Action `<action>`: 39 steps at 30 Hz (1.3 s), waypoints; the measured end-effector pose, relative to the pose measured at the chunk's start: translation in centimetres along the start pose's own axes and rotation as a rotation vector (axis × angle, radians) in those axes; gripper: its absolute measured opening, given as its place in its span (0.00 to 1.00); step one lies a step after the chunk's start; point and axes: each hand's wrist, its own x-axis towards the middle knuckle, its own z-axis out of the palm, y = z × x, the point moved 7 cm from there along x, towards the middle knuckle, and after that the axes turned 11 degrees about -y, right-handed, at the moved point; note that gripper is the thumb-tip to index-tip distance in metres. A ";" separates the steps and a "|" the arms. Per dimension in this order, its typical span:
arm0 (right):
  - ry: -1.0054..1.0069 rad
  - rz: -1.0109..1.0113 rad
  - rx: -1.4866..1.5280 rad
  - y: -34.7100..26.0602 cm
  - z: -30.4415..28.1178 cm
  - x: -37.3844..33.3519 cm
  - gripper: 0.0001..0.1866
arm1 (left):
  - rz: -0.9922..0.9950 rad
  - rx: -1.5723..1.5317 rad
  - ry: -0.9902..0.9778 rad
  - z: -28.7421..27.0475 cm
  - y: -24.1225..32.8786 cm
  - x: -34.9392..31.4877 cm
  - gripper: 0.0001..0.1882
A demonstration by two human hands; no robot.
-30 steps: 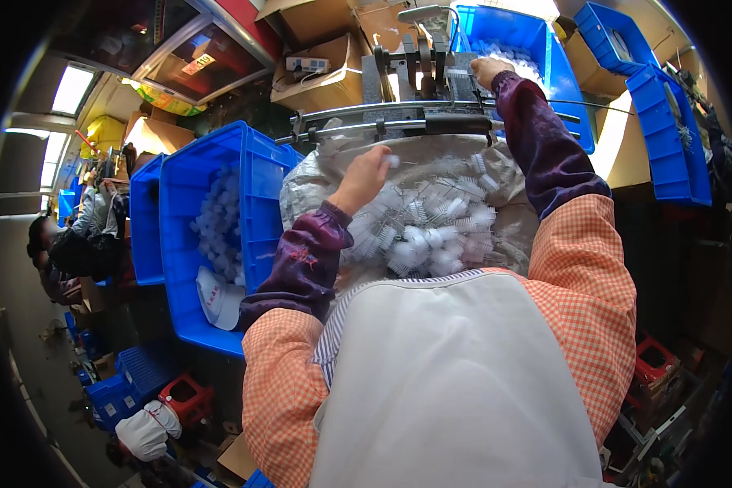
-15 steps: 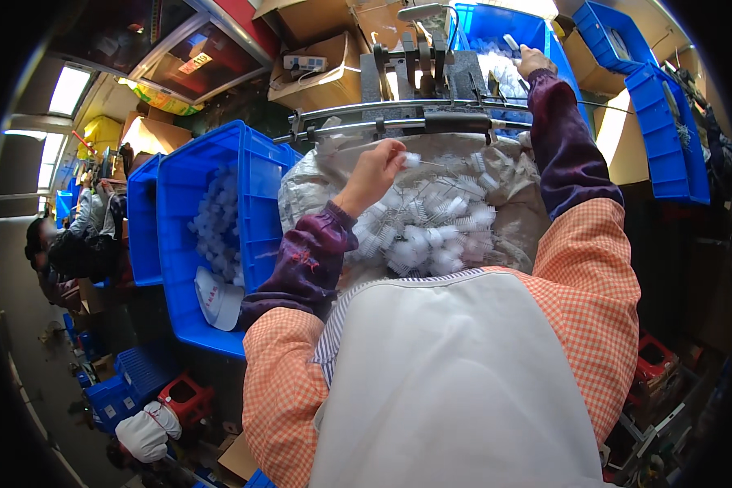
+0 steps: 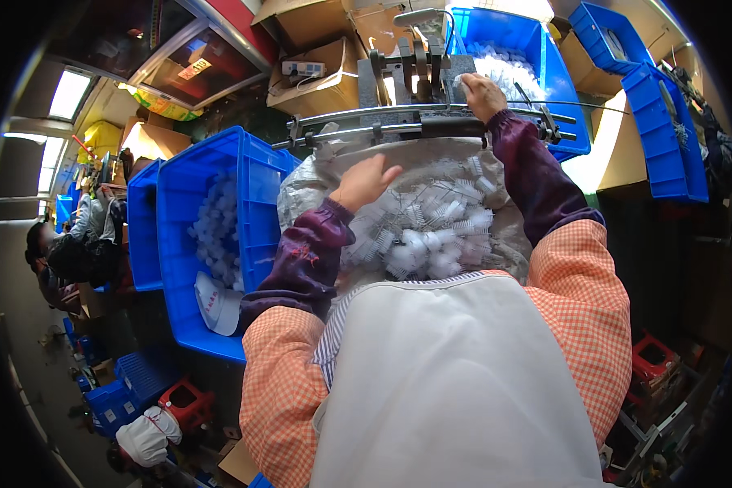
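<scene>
A heap of small clear-and-white bristle brushes (image 3: 431, 232) with thin wire stems lies in a grey cloth lap sheet (image 3: 301, 191) in front of me. Over the heap's far left side is my left hand (image 3: 364, 180), its thumb spread from the fingers and no object visible in it. My right hand (image 3: 484, 96) is at the right side of the dark bench machine (image 3: 419, 69), just beyond its metal rail (image 3: 366, 118). Its fingertips are pinched on a small white piece (image 3: 461, 80), mostly covered by the fingers.
A blue bin (image 3: 256, 187) on the left holds white pieces and a white cap (image 3: 217, 302). Another blue bin (image 3: 562, 77) with white pieces stands behind the rail. Cardboard boxes (image 3: 317, 77) flank the machine. A person (image 3: 81, 248) sits far left.
My right hand has come from the far bin leftward and nearer, to the machine's side. The brush that was in my left hand is gone from it, and its fingers have opened.
</scene>
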 end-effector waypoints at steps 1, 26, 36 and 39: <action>-0.008 -0.001 -0.071 0.4 0.8 0.9 0.09 | -0.058 0.061 -0.121 1.5 -1.8 -0.4 0.25; -0.077 0.038 -0.307 1.8 4.4 4.4 0.10 | -0.013 0.015 -0.127 3.0 -3.3 -1.8 0.23; -0.087 -0.008 -0.205 1.6 4.4 4.6 0.10 | -0.018 0.001 -0.138 3.1 -3.4 -1.8 0.23; -0.080 -0.016 -0.188 2.2 4.7 4.7 0.11 | -0.011 0.001 -0.128 3.0 -3.2 -1.8 0.23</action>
